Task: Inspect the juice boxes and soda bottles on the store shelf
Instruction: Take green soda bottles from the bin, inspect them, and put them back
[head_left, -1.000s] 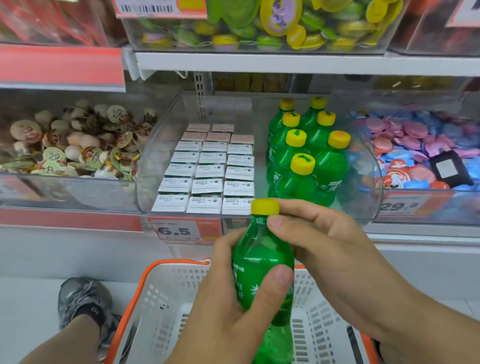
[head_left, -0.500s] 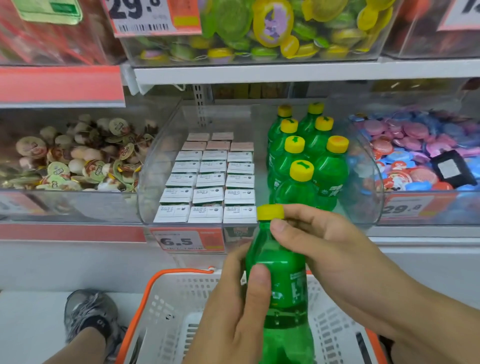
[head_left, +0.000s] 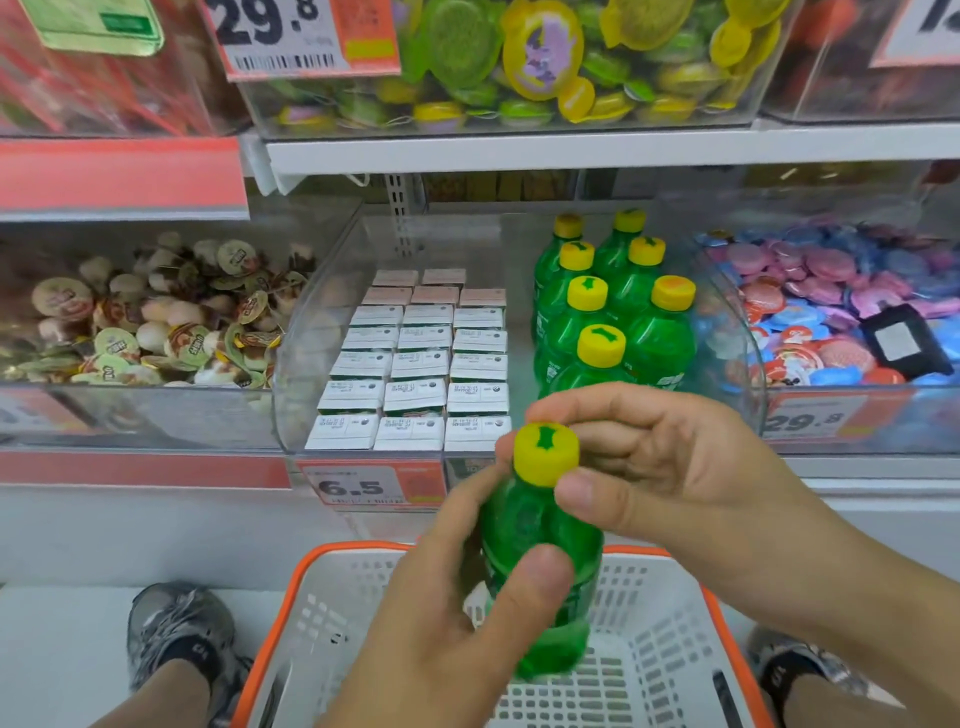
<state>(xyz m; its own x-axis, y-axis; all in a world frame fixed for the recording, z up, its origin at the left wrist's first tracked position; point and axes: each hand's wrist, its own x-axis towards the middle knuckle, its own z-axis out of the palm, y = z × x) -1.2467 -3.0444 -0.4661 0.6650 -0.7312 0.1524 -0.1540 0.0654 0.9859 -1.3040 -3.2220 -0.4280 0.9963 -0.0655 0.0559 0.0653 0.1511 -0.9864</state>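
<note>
Head view: left hand (head_left: 457, 613) wraps the green soda bottle (head_left: 540, 561) while right hand (head_left: 660, 467) pinches its yellow cap (head_left: 545, 453), tilting it for inspection; juice boxes (head_left: 415, 364) wait at eleven o'clock.

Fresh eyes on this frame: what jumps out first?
The green bottle with its yellow cap, held centre frame over the basket: left hand grips the body, right hand pinches the cap. Behind it, the clear bin holds rows of white juice boxes on the left and more bottles on the right.
</note>
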